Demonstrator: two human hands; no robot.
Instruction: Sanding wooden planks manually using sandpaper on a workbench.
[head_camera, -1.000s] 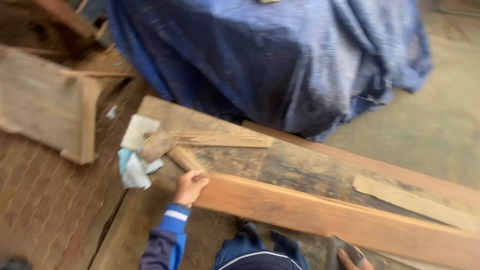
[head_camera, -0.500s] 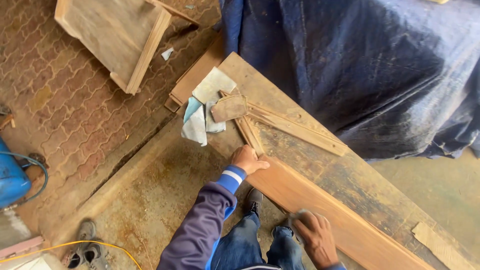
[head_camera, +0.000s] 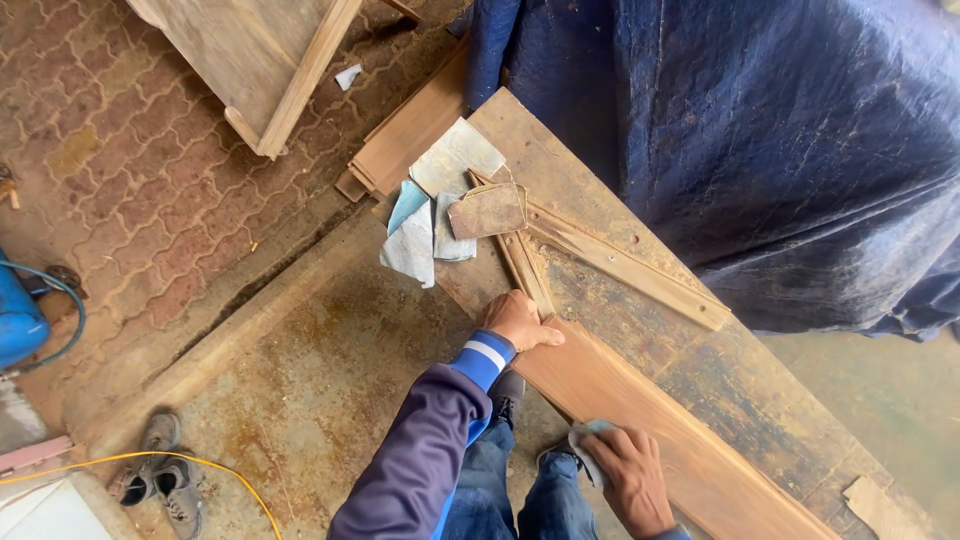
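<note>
Currently your left hand (head_camera: 520, 320) is clamped down on the near end of the reddish wood plank (head_camera: 640, 420), fingers spread over its top face, thumb on the near edge; the grip is a flat press, not a wrap. Your right hand (head_camera: 630, 480) sits further along the same plank, closed on a grey sandpaper pad (head_camera: 585, 440) that pokes out by the fingertips and lies flat on the plank face

That plank lies along the near edge of the worn workbench top (head_camera: 720, 370), running from your left hand down toward the bottom right corner. Just beyond your left hand a thin wood strip (head_camera: 525, 265) continues along the same edge, and a longer batten (head_camera: 630, 265) runs diagonally across the bench top from the far corner

At the bench's far left corner sits a pile of used sandpaper sheets (head_camera: 440, 210): pale ones, a blue-backed one hanging over the edge, and a brown one (head_camera: 487, 210) on top. Behind the bench, a blue tarp (head_camera: 780, 140) covers something bulky, touching the bench's far edge

On the brick floor: a wooden panel (head_camera: 250, 50) top left, stacked boards (head_camera: 410, 135) beside the bench corner, a pair of shoes (head_camera: 160, 470) and a yellow cable (head_camera: 200, 470) bottom left, a blue tank (head_camera: 18, 320) at the left edge
</note>
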